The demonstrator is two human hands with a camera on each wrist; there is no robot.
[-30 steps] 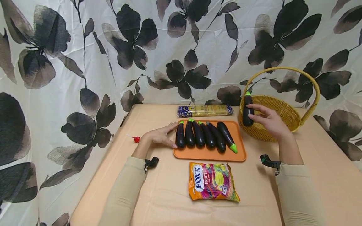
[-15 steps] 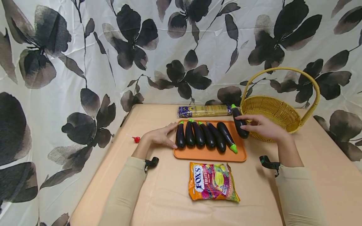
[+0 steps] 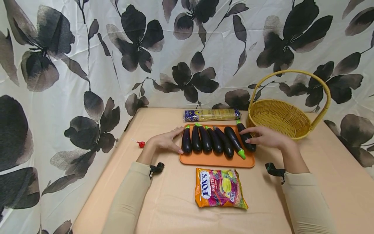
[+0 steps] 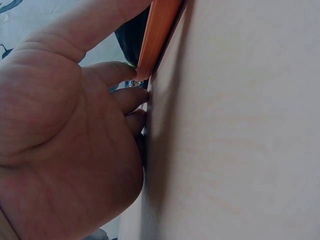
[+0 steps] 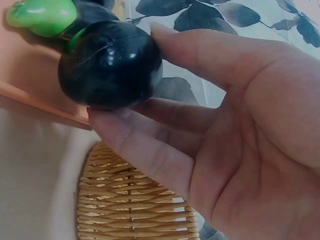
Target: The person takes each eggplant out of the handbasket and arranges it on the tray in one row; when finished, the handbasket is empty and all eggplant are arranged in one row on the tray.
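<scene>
My right hand (image 3: 270, 137) pinches a dark purple eggplant (image 3: 244, 136) between thumb and fingers, over the right end of an orange tray (image 3: 216, 162). In the right wrist view the rounded end of this eggplant (image 5: 107, 65) faces the camera, with the green tip of another behind it. Several more eggplants (image 3: 206, 142) lie side by side on the tray, the rightmost with its green end towards me. At the tray's left edge, my left hand (image 3: 165, 142) rests with fingers and thumb spread; the left wrist view shows its palm (image 4: 75, 115) against the tray's side.
Right of the tray stands a yellow wicker basket (image 3: 280, 101) with a tall arched handle. A spaghetti packet (image 3: 214, 114) lies behind the tray, and a bag of Fox's candy (image 3: 221, 188) in front. Far left is a red lollipop (image 3: 141, 144). Floral cloth hangs behind the table.
My right hand has carried the eggplant leftward and down from the basket's left rim to the tray's right end. The left hand stays at the tray's edge.
</scene>
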